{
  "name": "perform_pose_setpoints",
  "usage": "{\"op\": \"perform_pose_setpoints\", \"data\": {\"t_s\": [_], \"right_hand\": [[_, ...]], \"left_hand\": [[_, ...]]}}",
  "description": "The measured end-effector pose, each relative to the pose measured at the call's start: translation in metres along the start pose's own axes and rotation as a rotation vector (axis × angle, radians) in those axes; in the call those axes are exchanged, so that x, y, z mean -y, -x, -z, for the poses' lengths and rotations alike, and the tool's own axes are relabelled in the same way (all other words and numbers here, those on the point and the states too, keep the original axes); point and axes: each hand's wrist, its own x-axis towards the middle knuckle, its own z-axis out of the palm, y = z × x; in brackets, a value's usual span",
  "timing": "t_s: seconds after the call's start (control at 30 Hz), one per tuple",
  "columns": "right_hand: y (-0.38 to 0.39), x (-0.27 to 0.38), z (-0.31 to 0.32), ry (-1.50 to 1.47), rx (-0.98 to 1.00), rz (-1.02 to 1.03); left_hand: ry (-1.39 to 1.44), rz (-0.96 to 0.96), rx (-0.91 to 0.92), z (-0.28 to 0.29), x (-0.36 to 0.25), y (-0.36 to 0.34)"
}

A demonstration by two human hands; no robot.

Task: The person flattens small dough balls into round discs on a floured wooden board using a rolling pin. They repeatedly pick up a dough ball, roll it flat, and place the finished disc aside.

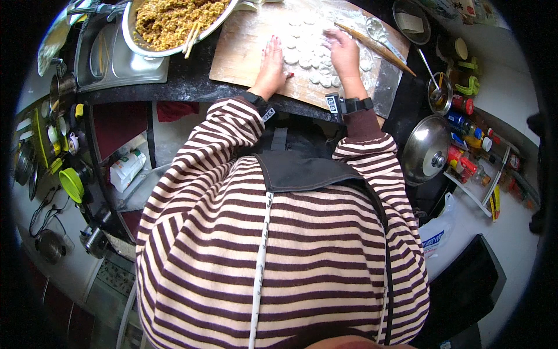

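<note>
My left hand (270,70) lies with fingers stretched out on the floury wooden board (229,61), just left of the flattened white dough pieces (290,57). My right hand (343,55) is over the right part of these several pieces, fingers loosely bent and apart; I cannot make out anything held in it. A wooden rolling pin (375,46) lies diagonally beside it, near a floury spoon-like utensil (378,32). At the upper left, a large bowl of crumbly brown-yellow filling (168,23) has chopsticks (192,38) in it.
A steel sink (122,75) is left of the board. A pan (410,23), a steel bowl with a ladle (440,99), a large metal lid (424,151) and bottles (465,163) line the right side. Pots and a green basin (72,183) stand at far left.
</note>
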Motion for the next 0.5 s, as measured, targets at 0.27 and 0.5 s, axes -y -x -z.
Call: {"op": "perform_pose_setpoints", "data": {"t_s": [0.27,0.5], "right_hand": [[-0.001,-0.014,0.048,-0.053,-0.214,-0.14],[-0.019,-0.045,0.036,0.357,0.026,0.237]], "left_hand": [[0.013,-0.045,0.085,-0.022,-0.04,-0.016],[-0.171,-0.151,0.166,-0.018,-0.051,-0.015]]}}
